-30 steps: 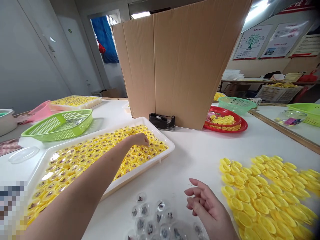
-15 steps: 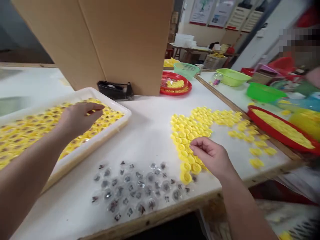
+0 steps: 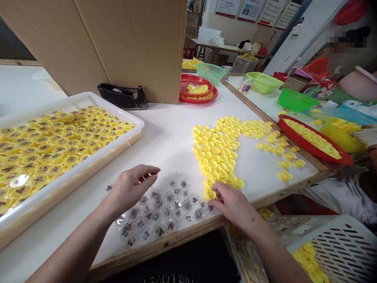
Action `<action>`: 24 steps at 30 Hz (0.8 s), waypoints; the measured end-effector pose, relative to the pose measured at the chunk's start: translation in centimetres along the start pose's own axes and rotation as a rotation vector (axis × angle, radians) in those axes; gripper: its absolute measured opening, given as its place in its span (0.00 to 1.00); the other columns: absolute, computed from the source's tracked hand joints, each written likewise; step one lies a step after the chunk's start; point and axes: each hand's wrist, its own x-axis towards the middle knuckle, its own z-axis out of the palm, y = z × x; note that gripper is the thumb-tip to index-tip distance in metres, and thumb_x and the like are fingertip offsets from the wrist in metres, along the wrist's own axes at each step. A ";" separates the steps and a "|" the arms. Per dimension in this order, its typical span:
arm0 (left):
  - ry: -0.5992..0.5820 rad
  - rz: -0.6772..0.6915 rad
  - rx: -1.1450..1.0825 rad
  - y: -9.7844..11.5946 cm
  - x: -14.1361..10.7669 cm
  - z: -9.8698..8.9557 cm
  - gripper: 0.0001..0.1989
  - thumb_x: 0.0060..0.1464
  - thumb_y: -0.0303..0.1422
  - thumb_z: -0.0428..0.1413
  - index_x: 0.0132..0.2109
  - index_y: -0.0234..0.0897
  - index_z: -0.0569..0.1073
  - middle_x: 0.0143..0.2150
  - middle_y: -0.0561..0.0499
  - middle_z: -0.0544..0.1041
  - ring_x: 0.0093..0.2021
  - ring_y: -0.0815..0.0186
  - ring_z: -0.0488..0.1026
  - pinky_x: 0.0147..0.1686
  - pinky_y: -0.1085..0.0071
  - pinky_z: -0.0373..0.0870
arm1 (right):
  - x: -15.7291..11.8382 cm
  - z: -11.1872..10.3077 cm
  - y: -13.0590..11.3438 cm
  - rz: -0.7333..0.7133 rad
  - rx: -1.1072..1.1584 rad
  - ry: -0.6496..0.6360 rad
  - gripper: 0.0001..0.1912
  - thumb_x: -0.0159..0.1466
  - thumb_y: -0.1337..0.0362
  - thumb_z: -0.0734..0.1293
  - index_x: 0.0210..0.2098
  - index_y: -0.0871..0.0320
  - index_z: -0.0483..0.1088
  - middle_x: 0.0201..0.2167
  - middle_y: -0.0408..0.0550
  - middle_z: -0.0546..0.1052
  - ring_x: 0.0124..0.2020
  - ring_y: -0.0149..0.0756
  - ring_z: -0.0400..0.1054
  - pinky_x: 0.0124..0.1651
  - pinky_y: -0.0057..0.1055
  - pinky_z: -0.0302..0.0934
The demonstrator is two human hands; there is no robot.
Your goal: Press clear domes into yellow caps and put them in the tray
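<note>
My left hand point(image 3: 134, 182) hovers over the near part of the white table, its thumb and fingertips apart with nothing visible between them. Below and beside it lie several clear round plastic pieces point(image 3: 167, 212) with small dark printed figures. At the near end of a cluster of small yellow cups point(image 3: 216, 151), my right hand point(image 3: 232, 202) has thumb and forefinger closed on the edge of one yellow cup point(image 3: 209, 194). On the left, a white tray point(image 3: 118, 147) holds rows of yellow cups with dark printed figures on top.
A black tape dispenser point(image 3: 122, 96) stands before a tall cardboard box point(image 3: 138, 47). Red trays point(image 3: 213, 96) and a green basket point(image 3: 210, 72) sit behind. On the right, past a wooden strip point(image 3: 250, 100), are a red tray point(image 3: 347, 159), several basins and another person.
My left hand has come from above the white tray to over the clear pieces. My right hand has moved nearer, to the front end of the yellow cups. The view has shifted slightly.
</note>
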 end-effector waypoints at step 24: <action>-0.204 -0.160 -1.518 -3.2 1.3 0.8 0.10 0.56 0.30 0.54 0.44 0.31 0.72 0.34 0.45 0.76 0.29 0.71 0.74 0.29 0.80 0.72 | 9.9 0.4 -12.8 -0.578 0.194 0.183 0.06 0.62 0.64 0.63 0.39 0.56 0.66 0.34 0.47 0.73 0.35 0.34 0.68 0.36 0.30 0.63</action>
